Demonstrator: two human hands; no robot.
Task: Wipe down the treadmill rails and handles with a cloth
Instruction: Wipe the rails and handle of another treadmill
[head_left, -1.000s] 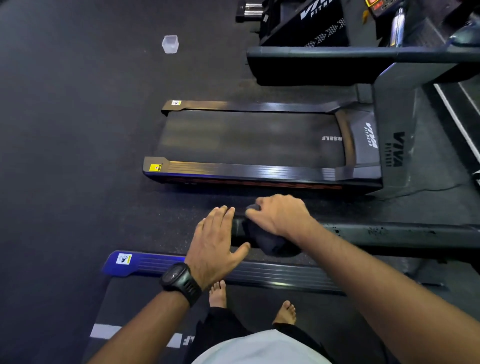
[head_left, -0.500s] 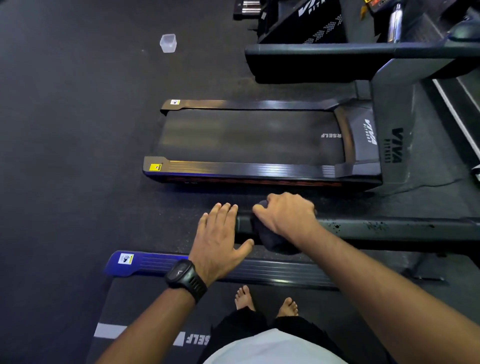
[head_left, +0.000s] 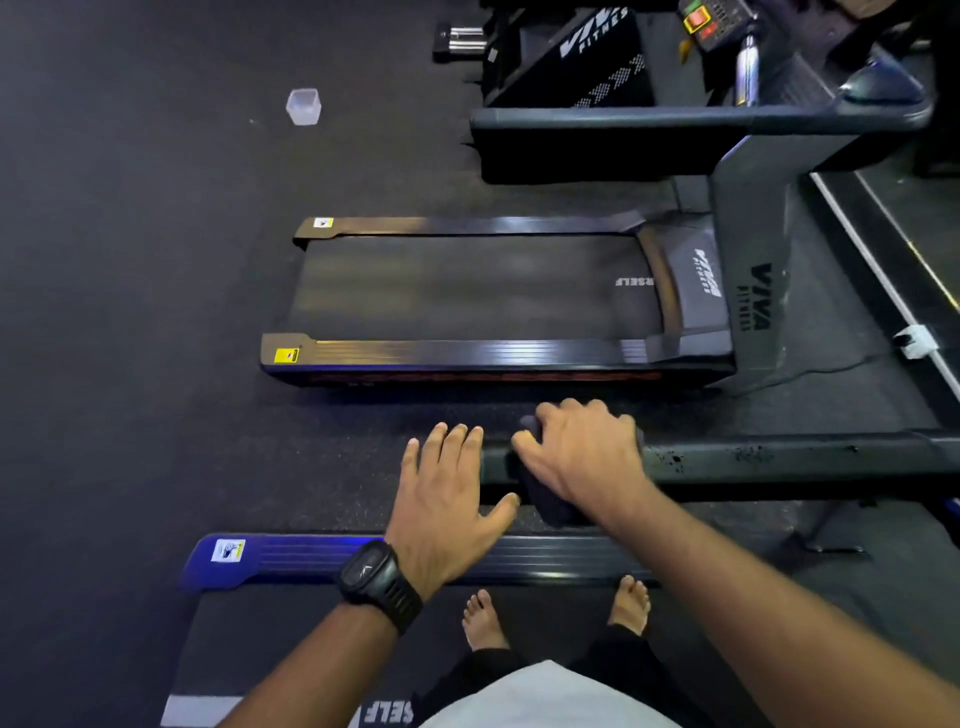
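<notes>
A dark handrail (head_left: 779, 457) of the treadmill I stand on runs from the right edge to its free end near the middle. My right hand (head_left: 582, 452) grips a dark cloth (head_left: 550, 506) wrapped over the rail close to that end. The cloth hangs a little below the rail. My left hand (head_left: 447, 499), with a black watch on its wrist, is held flat with straight fingers just left of the rail's end, its thumb near the cloth. Whether it touches the rail I cannot tell. Below lies the blue side rail (head_left: 311, 558) of the deck.
A second treadmill (head_left: 467, 291) lies ahead, its grey upright (head_left: 753, 291) and handrail (head_left: 675, 122) to the right. A small clear cup (head_left: 303, 106) stands on the dark floor at the upper left. My bare feet (head_left: 628, 603) rest on the belt.
My right hand with the cloth has slid to the right along the handrail. My left hand followed slightly. My feet have shifted to the right on the belt.
</notes>
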